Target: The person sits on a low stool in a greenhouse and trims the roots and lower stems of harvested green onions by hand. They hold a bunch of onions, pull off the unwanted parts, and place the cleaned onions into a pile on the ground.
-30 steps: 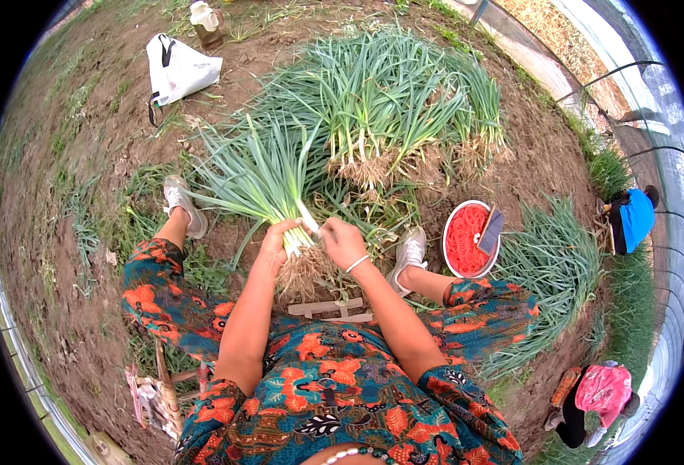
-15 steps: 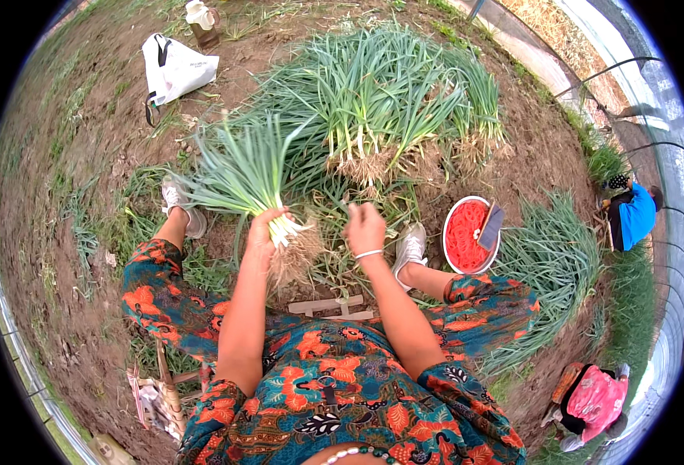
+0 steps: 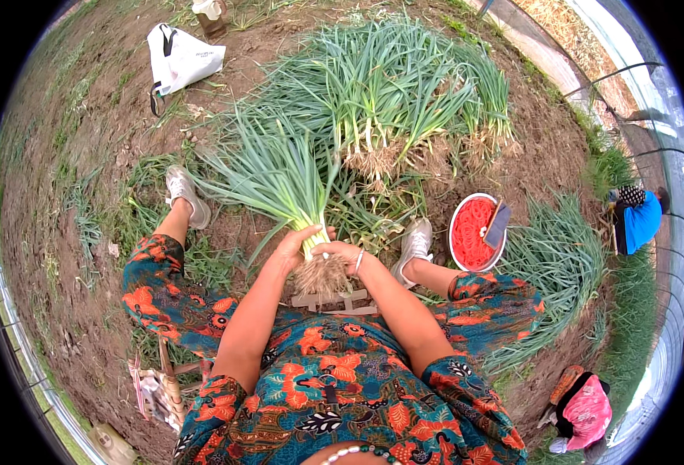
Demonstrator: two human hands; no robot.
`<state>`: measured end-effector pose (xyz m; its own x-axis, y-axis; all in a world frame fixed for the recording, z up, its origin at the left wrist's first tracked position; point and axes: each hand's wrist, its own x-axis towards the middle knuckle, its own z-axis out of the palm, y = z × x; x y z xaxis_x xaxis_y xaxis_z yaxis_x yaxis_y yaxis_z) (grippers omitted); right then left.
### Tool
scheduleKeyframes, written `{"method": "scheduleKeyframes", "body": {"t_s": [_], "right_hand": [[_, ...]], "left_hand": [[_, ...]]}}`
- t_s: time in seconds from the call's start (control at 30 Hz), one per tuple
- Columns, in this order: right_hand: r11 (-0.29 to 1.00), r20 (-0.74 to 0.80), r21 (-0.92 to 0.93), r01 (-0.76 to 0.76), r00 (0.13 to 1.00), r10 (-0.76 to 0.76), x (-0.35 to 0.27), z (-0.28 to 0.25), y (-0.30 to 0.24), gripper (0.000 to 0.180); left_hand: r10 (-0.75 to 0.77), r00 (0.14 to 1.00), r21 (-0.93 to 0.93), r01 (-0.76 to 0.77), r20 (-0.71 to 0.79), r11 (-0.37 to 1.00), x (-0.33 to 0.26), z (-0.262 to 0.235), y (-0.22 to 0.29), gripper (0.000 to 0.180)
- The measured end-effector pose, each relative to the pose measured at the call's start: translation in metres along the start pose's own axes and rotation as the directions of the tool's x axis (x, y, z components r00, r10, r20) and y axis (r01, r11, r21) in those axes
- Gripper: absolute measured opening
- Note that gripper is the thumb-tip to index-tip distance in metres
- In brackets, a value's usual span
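Between my legs, both hands are wrapped round a bunch of green onions [image 3: 284, 182]. Its long green leaves fan out away from me to the upper left, and the shaggy brown roots hang toward my lap. My left hand [image 3: 294, 245] closes on the white stems from the left. From the right, my right hand [image 3: 343, 253], with a white band at the wrist, grips the same stems just above the roots. Some of the fingers are hidden behind the stems. Just beyond lies a large pile of green onions [image 3: 388, 85], roots facing me.
Right of my shoe [image 3: 415, 249] stands a white-rimmed bowl [image 3: 452, 242] of red twine [image 3: 472, 236], with a dark flat panel [image 3: 497, 225] on its edge. More green onions [image 3: 555, 271] lie beyond. A white bag [image 3: 183, 63] is far left. Two people [image 3: 638, 221] crouch at right.
My left hand has brought the bunch to the right and toward me, its leaves swinging along. My right hand has come in from the right and taken hold of the stems.
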<state>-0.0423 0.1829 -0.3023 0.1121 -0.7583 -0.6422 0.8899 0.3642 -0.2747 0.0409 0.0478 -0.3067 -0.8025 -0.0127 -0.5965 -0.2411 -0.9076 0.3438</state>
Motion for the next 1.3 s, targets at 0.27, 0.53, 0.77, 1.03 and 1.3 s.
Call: {"method": "scheduleKeyframes", "body": {"t_s": [0.27,0.53,0.77,1.03,1.3], "right_hand": [[0.231,-0.305,-0.943,-0.238,0.897,-0.32,-0.008,0.039,-0.026,0.052],[-0.749,0.433,-0.661,-0.034,0.798,-0.419,0.025,0.124,-0.048,0.017],[-0.453,0.401,-0.886,0.095,0.646,-0.649,0.052,0.108,-0.053,0.013],[0.193,-0.059,-0.965,0.176,0.572,-0.818,0.061,0.079,-0.124,0.024],[0.023,-0.022,-0.991,-0.135,-0.009,-1.0,0.026,0.012,-0.214,0.029]], "left_hand": [[-0.07,0.989,-0.117,0.055,-0.128,0.992,0.009,-0.03,-0.008,0.028],[0.279,0.874,0.166,-0.231,-0.398,0.959,0.034,-0.018,-0.037,0.028],[0.185,0.93,0.016,-0.19,-0.318,0.982,0.007,-0.011,-0.029,0.027],[0.056,0.966,-0.078,-0.078,-0.251,0.994,-0.046,0.05,0.021,0.018],[0.159,0.982,-0.284,-0.181,-0.099,0.942,-0.097,0.077,0.114,0.016]]}}
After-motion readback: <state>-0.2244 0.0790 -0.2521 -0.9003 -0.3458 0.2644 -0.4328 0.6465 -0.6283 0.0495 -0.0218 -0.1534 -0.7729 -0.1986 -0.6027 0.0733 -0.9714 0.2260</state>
